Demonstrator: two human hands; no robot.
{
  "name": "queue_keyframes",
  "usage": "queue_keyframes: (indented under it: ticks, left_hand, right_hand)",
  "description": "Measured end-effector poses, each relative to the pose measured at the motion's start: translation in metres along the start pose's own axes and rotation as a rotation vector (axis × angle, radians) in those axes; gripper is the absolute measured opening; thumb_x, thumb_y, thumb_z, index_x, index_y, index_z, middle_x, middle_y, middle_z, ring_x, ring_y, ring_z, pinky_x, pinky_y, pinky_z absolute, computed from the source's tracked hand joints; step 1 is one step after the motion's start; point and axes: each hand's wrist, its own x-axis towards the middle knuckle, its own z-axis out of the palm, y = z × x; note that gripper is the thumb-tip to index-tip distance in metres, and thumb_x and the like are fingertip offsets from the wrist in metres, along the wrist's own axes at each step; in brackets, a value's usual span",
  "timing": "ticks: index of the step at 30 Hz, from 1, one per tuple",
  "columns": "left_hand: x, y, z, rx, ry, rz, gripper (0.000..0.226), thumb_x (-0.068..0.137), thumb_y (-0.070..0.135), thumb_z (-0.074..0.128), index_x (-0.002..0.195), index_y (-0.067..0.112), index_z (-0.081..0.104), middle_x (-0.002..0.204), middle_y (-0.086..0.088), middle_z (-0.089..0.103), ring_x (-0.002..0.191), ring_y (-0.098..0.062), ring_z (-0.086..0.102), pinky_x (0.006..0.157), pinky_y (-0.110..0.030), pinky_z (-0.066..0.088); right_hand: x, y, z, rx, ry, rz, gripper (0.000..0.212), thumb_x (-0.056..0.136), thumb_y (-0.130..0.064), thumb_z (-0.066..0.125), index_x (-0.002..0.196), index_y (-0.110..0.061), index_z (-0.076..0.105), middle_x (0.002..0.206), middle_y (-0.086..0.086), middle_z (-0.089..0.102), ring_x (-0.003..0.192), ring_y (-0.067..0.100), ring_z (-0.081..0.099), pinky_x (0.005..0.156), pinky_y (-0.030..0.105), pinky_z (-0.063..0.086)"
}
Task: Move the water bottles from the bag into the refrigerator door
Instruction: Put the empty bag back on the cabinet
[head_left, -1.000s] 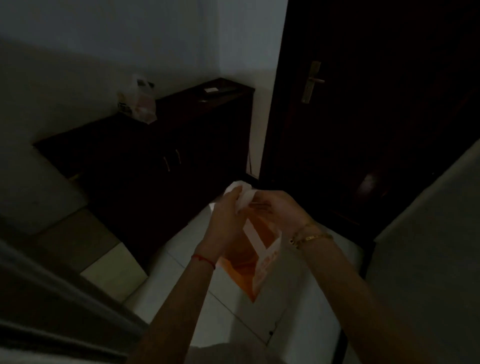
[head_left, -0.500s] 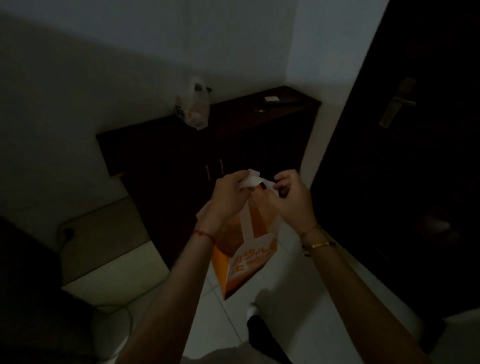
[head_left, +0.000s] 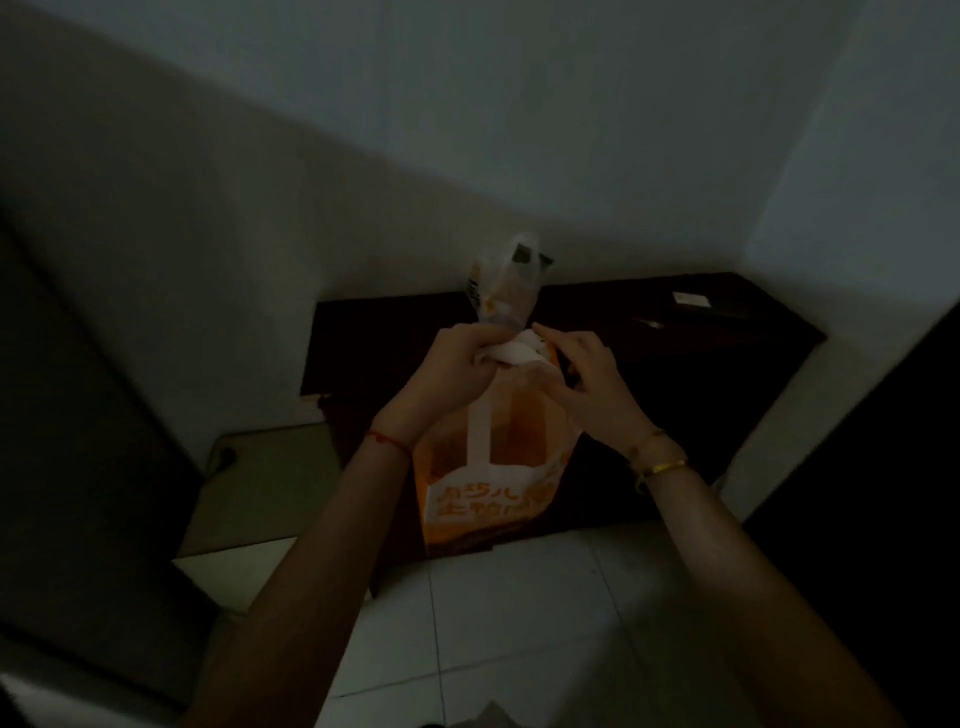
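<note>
An orange and white bag (head_left: 493, 488) with orange printed characters hangs in front of me in a dim room. My left hand (head_left: 457, 364) grips its bunched white handles at the top. My right hand (head_left: 587, 379) pinches the handles from the right side, fingers curled against them. What the bag holds is hidden; no water bottle and no refrigerator shows.
A dark wooden cabinet (head_left: 675, 374) stands against the wall behind the bag, with a clear plastic bag (head_left: 506, 286) and small flat items (head_left: 691, 300) on top. A pale low surface (head_left: 260, 488) lies at the left. White floor tiles (head_left: 519, 623) spread below. A dark door (head_left: 883, 467) edges the right.
The view has swung left and closer to the cabinet, so the dark door has slid off to the right. Both hands kept hold of the bag's handles.
</note>
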Motion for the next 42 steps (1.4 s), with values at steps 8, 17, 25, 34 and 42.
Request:
queue_keyframes:
  ticks: [8,17,25,34,42]
  left_hand:
    - [0.09,-0.042,-0.052,0.028,0.156,-0.023,0.041,0.084,-0.006,0.049,0.121,-0.001,0.067,0.122,-0.017,0.069,0.119,-0.027,0.062,0.104,-0.035,0.048]
    - [0.202,-0.087,-0.124,0.073,0.305,0.062,0.044,0.077,-0.004,0.04,0.112,-0.007,0.067,0.11,-0.024,0.069,0.105,-0.03,0.064,0.086,-0.026,0.047]
    - [0.283,-0.157,-0.173,0.035,0.365,0.142,0.034,0.085,-0.013,0.05,0.111,-0.003,0.068,0.102,-0.012,0.07,0.091,-0.014,0.065,0.076,-0.005,0.049]
    - [0.35,-0.229,-0.184,-0.004,0.354,0.135,0.026,0.089,-0.001,0.059,0.112,0.003,0.071,0.106,-0.008,0.073,0.098,-0.014,0.068,0.083,-0.012,0.052]
    - [0.364,-0.261,-0.185,-0.026,0.385,0.078,0.032,0.088,0.006,0.058,0.117,0.012,0.068,0.1,0.004,0.072,0.095,-0.011,0.069,0.09,-0.034,0.054]
  right_hand:
    - [0.117,-0.022,0.014,-0.025,-0.01,-0.163,0.057,0.092,-0.037,0.059,0.142,-0.014,0.041,0.141,0.009,0.043,0.131,0.026,0.034,0.111,0.041,0.027]
    - [0.266,-0.035,0.047,0.069,0.116,-0.216,0.031,0.101,-0.023,0.046,0.102,0.005,0.058,0.084,0.018,0.058,0.075,0.03,0.056,0.057,0.017,0.036]
    - [0.383,-0.033,0.079,0.053,0.227,-0.163,0.027,0.1,-0.022,0.045,0.097,0.002,0.058,0.085,0.017,0.065,0.073,0.028,0.057,0.06,0.034,0.033]
    - [0.466,-0.011,0.118,0.047,0.273,-0.078,0.023,0.1,-0.025,0.044,0.084,-0.009,0.047,0.076,0.007,0.053,0.078,0.031,0.055,0.062,0.029,0.03]
    - [0.498,0.003,0.129,0.148,0.285,0.006,0.041,0.088,-0.045,0.06,0.111,-0.012,0.053,0.101,0.005,0.063,0.091,0.019,0.058,0.072,0.028,0.045]
